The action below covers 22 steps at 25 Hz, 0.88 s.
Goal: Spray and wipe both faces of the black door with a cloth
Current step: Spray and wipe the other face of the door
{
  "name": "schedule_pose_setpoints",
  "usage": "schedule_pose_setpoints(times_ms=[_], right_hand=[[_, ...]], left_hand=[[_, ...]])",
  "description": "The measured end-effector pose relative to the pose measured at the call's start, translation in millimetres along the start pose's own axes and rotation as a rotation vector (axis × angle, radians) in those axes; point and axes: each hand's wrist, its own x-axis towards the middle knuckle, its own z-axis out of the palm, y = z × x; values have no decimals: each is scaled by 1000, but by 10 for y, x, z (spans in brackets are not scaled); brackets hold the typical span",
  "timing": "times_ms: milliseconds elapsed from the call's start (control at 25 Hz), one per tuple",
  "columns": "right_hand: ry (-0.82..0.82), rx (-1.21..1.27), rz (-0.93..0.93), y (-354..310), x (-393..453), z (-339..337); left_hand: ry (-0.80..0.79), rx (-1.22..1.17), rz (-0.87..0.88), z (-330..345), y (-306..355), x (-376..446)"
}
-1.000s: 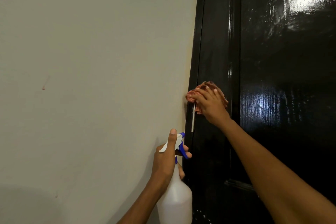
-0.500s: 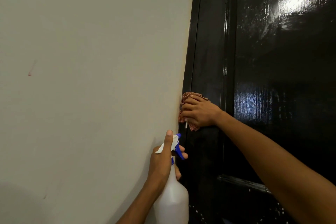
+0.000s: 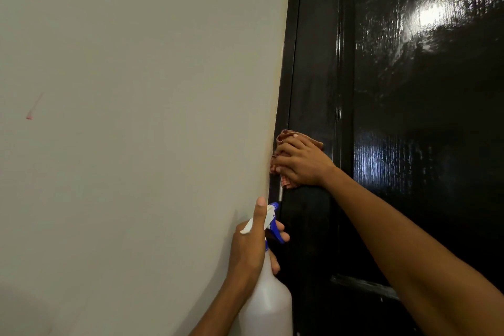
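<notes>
Glossy black panelled wooden door point(image 3: 425, 123) fills right side of view, wet streaks and a bright light glare on upper panel. Crumpled reddish-brown patterned cloth point(image 3: 285, 136) sits against door's left stile, right at the edge where the door meets the wall, around mid-height of frame. Right hand point(image 3: 302, 162) lies over cloth, fingers bent and pressing it onto the black surface, fingertips toward the wall edge; cloth pokes out above and below the hand. Thin silver metal strip point(image 3: 280, 194) shows just below cloth on door edge. Left hand point(image 3: 252, 251) lower down, gripping neck of white translucent plastic spray bottle point(image 3: 268, 305) with blue-and-white trigger head point(image 3: 272, 222); thumb up along the head, fingers curled around trigger side. Bottle upright, near door edge, below the cloth, not touching it. Plain off-white painted wall point(image 3: 136, 117) covers left side, small pink mark point(image 3: 30, 115) on it far left.
</notes>
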Motion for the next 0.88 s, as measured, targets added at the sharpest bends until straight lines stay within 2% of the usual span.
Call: schedule_pose_setpoints(times_ms=[160,320,560,680,880], right_hand=[[70,3,286,412,339,-237],[-12,-52,494,709,348,-373],[56,-79,428,-37,-293,145],[59,-27,462,-467,-591,344],[-10,-10,321,-979,-1109,623]], left_hand=[[50,-13,81,140,132,148],[60,-41,94,219,123,211],[62,-50,-42,229,-238,-25],[85,-27,-29,167,-326,-140],[125,17,-6,49,-350,-288]])
